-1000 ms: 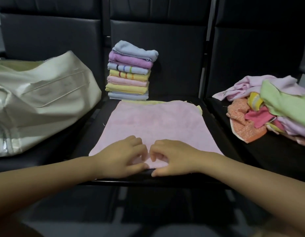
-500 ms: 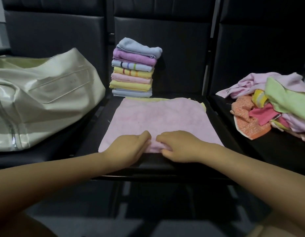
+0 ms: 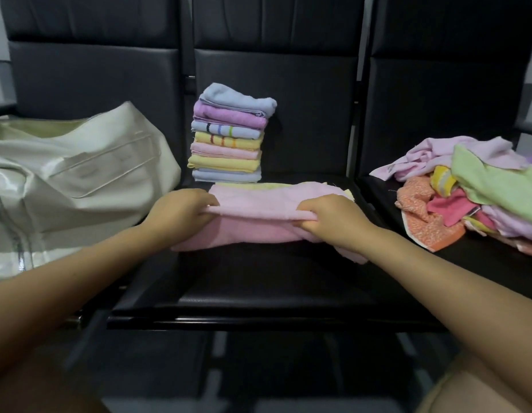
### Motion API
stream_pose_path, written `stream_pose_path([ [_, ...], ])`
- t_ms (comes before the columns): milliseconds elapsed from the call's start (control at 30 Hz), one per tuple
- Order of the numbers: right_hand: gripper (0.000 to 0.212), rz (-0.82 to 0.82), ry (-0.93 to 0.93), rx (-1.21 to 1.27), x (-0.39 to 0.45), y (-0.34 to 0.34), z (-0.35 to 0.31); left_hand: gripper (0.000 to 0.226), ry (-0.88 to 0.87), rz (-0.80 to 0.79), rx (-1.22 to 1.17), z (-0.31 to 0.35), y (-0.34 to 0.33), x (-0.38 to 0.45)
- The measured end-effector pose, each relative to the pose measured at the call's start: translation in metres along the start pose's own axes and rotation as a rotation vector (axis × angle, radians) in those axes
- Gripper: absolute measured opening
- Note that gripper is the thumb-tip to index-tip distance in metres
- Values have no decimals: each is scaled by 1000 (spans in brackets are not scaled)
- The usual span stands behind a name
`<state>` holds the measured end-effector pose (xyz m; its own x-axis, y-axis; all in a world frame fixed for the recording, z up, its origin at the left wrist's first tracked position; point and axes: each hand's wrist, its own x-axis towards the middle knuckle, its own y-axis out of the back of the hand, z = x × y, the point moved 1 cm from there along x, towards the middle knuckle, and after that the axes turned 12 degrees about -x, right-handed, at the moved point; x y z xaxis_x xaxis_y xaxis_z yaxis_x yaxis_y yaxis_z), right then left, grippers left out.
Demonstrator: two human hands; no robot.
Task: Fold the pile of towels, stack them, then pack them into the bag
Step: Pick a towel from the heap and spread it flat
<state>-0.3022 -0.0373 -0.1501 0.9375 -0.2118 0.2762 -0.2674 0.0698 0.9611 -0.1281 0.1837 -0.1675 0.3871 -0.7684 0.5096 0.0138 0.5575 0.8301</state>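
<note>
A pink towel lies across the middle black seat, its near half lifted and turned over toward the seat back. My left hand pinches the raised edge at its left end. My right hand grips the same edge at its right end. A yellow layer peeks out along the towel's far edge. Behind it stands a stack of several folded towels against the backrest. An open cream bag rests on the left seat. A pile of unfolded towels sits on the right seat.
Black padded backrests close off the far side. Metal gaps separate the three seats. My bare knees show at the bottom corners, with the floor below the front edge of the seat.
Both hands moved apart from the middle of the towel's near edge to its ends, gripped it and carried it away from me, folding the towel over itself.
</note>
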Motion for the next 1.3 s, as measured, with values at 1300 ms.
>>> stream_pose_path([
  [1300, 16, 380, -741, 767, 54, -37, 93, 28, 564, 334, -391, -42, -39, 54],
])
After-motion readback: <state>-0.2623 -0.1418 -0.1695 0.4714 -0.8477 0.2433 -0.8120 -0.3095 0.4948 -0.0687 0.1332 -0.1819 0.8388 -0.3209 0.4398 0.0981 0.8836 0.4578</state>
